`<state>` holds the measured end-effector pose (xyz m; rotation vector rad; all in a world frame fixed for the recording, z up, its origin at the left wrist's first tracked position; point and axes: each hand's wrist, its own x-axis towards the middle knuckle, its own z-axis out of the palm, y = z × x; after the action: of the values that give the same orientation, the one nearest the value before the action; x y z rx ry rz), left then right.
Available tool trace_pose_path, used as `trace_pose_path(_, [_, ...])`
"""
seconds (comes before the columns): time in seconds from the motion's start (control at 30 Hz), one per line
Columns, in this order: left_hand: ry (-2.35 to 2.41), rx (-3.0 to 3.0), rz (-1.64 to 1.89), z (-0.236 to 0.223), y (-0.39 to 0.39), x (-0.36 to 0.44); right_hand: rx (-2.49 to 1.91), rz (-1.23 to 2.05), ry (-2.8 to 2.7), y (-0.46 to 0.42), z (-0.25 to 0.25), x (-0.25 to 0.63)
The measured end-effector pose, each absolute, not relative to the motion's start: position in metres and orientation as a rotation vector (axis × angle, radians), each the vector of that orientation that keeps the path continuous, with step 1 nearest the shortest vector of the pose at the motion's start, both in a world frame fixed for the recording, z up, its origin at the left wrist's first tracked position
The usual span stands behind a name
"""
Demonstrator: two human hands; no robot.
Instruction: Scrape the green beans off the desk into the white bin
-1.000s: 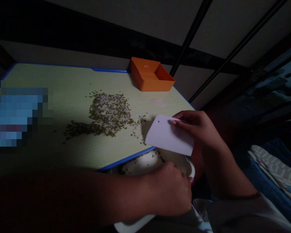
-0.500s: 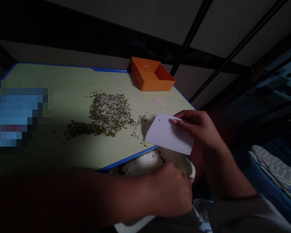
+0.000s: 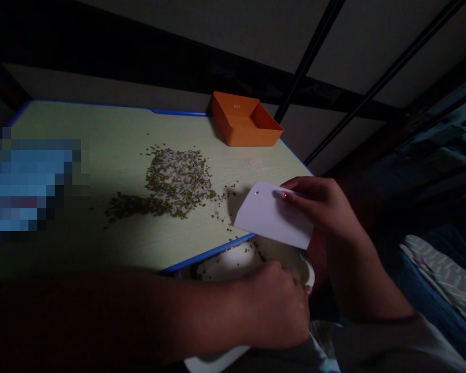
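Note:
In the head view my right hand [image 3: 310, 199] pinches a white scraper [image 3: 274, 215] with a small corner hole, thumb on its upper face. The scraper is held over the table's blue near edge. My left hand [image 3: 277, 305] is closed at the right rim of a white tub [image 3: 233, 261], below the table edge; its fingers are mostly hidden. Dark green bits cling inside the tub. A heap of small green beans mixed with white grains [image 3: 178, 178] lies on the table, with a darker cluster of beans [image 3: 130, 205] to its left.
An orange open box [image 3: 248, 127] stands at the table's far right corner. Near it lies a thin patch of white grains [image 3: 255, 165]. A pixelated blue shape [image 3: 27, 186] covers the table's left side. Cloth [image 3: 442, 269] lies at the right.

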<state>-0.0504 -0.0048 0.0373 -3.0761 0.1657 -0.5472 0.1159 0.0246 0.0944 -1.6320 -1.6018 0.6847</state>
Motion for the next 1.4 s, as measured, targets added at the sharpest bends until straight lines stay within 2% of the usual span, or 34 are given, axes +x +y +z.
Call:
trace_pose_path(0.27, [0.187, -3.07, -0.555, 0.0344, -0.0047, -0.0507, -1.651, 0.615, -1.599, 0.0297, 0.0913, 0.1136])
trace_pose_path(0.5, [0.172, -3.086, -0.541, 0.037, -0.0049, -0.052, -1.617, 0.727, -1.585, 0.0264, 0.0952, 0.1104])
trace_pose_path(1.4, [0.15, -3.074, -0.529, 0.0381, -0.0053, -0.0518, -1.643, 0.699, -1.604, 0.0239, 0.0941, 0.1085])
